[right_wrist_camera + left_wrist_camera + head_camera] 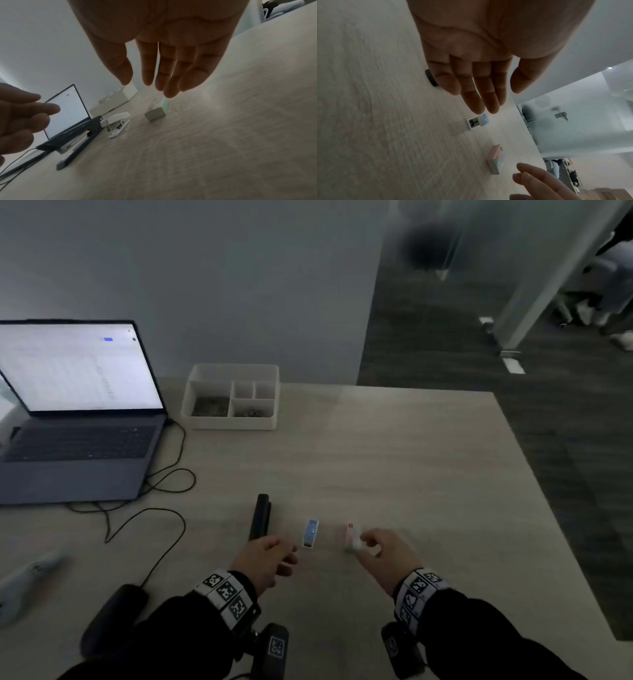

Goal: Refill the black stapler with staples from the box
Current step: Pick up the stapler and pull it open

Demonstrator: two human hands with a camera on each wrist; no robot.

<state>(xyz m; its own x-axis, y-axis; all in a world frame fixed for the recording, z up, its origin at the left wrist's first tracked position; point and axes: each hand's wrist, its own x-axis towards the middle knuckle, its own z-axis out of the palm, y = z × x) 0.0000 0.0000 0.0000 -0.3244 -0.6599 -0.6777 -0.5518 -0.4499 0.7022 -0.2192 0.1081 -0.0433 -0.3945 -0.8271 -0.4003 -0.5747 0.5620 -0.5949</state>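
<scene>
The black stapler [260, 517] lies lengthwise on the table, its near end just ahead of my left hand [291, 556]. In the left wrist view that hand [501, 100] is open with straight fingers, empty, and hides most of the black stapler [430, 77]. The small pink and white staple box [352, 537] stands to the right. My right hand [366, 544] hovers at the box with its fingers extended; in the right wrist view the hand [147, 88] is open above the box [157, 112] and grips nothing. The black stapler [77, 138] shows there too.
A small white and blue stapler [310, 533] sits between the black stapler and the box. An open laptop [78, 412] with trailing cables [164, 474] is at the left. A white compartment organizer [233, 397] stands at the back. The table's right edge [548, 491] drops to dark floor.
</scene>
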